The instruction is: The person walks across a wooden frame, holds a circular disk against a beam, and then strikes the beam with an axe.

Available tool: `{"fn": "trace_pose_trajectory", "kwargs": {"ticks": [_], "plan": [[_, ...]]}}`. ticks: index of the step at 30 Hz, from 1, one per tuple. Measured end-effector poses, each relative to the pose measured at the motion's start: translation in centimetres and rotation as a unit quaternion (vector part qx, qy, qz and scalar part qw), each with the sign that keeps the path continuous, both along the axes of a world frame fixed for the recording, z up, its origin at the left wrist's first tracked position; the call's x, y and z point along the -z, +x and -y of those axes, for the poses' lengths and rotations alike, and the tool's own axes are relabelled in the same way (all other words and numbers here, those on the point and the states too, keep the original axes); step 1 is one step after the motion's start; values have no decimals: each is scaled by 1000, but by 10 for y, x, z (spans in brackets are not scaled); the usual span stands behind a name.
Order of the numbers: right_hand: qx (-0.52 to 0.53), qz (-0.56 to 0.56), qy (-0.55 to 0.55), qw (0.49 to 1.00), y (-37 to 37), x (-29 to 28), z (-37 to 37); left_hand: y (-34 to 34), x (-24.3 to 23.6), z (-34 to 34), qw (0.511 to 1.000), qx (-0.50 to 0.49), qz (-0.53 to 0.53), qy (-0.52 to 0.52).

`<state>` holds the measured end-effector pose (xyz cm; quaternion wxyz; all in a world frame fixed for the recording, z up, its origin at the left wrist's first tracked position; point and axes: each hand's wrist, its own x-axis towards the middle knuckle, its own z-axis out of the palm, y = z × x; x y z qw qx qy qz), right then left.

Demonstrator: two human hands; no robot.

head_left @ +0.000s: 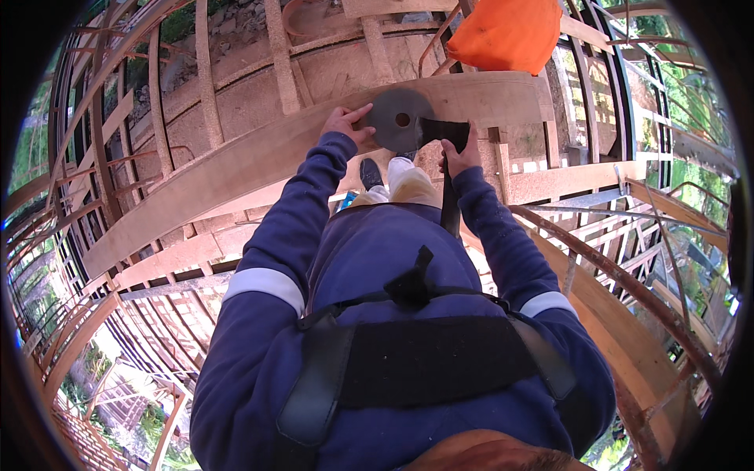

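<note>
A grey round disc [384, 110] with a centre hole lies over a long wooden plank [479, 100]. My left hand [346, 123] has its fingers on the disc's left edge, with fingertips against it. My right hand [459, 149] grips a dark hatchet-like tool [443, 130] near its head. The head's wide end overlaps the disc's right side, and the handle runs down toward my body. My shoes [371, 173] show below the plank's near edge.
An orange cloth or bag [503, 35] is at the far right end of the plank. Timber framing [157, 94] surrounds me. Rusty bars [593, 259] and boards run along the right, and a lattice of wood [161, 330] lies at lower left, with greenery beyond.
</note>
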<state>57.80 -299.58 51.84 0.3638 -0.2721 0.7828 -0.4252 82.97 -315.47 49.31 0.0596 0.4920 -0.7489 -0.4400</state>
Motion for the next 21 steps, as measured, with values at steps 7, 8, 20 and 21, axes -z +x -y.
{"fn": "trace_pose_trajectory", "kwargs": {"ticks": [7,8,20,21], "plan": [[69,77,-103,989,-7,-5,11,-3,0,0,1000,3,-10,-11],[88,83,-65,991,-6,-5,12,-3,0,0,1000,0,12,9],[95,64,-44,992,-11,-13,6,-2,3,1,1000,9,10,-8],[30,56,31,998,-8,-14,-1,-2,3,1,999,11,-21,-34]]}}
